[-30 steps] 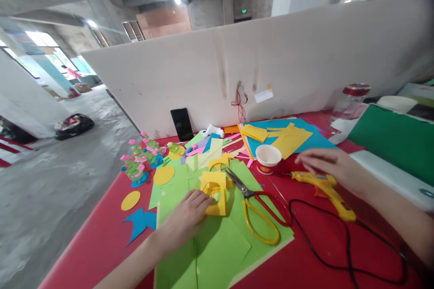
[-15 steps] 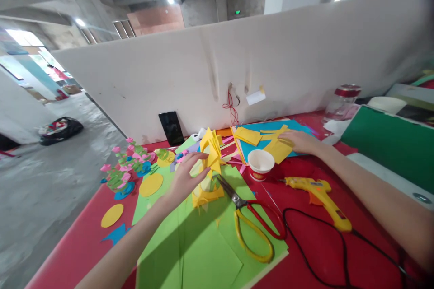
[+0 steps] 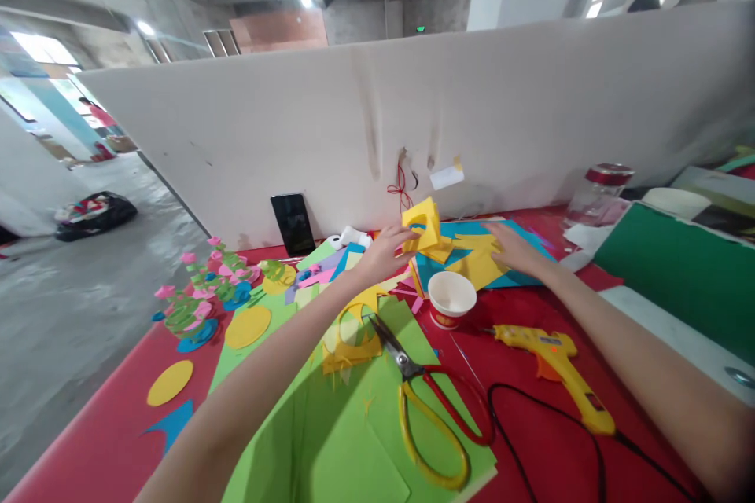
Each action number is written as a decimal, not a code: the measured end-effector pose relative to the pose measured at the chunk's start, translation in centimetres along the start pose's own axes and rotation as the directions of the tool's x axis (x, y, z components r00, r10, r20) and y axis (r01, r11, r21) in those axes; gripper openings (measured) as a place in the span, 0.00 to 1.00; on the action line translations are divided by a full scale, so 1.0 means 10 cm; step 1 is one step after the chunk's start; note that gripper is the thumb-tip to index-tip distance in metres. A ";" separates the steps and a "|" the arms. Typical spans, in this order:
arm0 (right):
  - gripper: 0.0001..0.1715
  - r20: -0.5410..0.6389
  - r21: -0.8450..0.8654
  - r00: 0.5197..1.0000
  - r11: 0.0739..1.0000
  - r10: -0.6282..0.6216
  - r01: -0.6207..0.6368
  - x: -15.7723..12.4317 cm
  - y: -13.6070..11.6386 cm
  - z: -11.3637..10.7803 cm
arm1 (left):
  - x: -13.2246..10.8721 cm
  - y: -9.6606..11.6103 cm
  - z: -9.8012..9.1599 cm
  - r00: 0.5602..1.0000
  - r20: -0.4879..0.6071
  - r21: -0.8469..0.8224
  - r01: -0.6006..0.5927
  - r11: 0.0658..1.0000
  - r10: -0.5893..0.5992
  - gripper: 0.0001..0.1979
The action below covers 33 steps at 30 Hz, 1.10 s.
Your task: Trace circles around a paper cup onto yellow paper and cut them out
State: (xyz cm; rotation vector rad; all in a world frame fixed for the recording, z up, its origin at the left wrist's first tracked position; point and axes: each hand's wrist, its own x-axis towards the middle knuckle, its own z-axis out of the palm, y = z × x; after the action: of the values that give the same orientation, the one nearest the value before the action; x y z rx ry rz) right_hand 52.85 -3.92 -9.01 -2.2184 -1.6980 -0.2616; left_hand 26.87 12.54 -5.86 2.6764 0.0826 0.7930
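Note:
My left hand (image 3: 386, 253) grips a folded yellow paper scrap (image 3: 425, 226) with a round hole cut in it, held over the blue sheet. To its right, my right hand (image 3: 512, 248) has its fingers apart at the edge of flat yellow paper pieces (image 3: 476, 263) on the blue sheet (image 3: 524, 232). A white paper cup (image 3: 451, 297) stands just in front of them. Nearer me, scissors (image 3: 406, 361) with one red and one yellow handle lie on green sheets (image 3: 348, 432), beside more yellow offcuts (image 3: 352, 354).
A yellow glue gun (image 3: 557, 361) with a black cord lies at the right. Small paper flower models (image 3: 192, 314) and yellow discs (image 3: 248, 326) are at the left. A phone (image 3: 293, 224) leans on the white partition (image 3: 283, 126). A glass jar (image 3: 597, 192) and green board (image 3: 678, 275) stand far right.
My left hand has moved right and away from me, carrying yellow paper from above the green sheets to the blue sheet. My right hand stays near the yellow pieces, its fingers now more spread.

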 end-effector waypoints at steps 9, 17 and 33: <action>0.21 0.136 -0.012 0.967 0.976 -0.214 0.218 0.00 -0.22 -0.08 | 0.54 -0.20 0.48 0.941 0.237 -0.071 -0.230 0.971 0.240 0.14; 0.24 0.349 0.120 0.902 0.966 -0.256 0.228 -0.13 -0.07 0.17 | 0.15 -0.46 0.39 0.829 0.439 -0.031 -0.371 0.928 0.347 0.12; 0.19 0.358 0.376 0.919 0.926 -0.165 0.019 -0.06 -0.06 0.26 | 0.08 -0.48 0.58 0.995 0.100 0.129 0.012 0.992 -0.025 0.12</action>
State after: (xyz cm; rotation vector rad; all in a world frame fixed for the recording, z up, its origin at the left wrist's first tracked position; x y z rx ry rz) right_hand 51.99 -3.42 -11.55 -1.9959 -1.8627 0.4701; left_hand 30.85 15.34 -11.63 2.8274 0.1377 0.6651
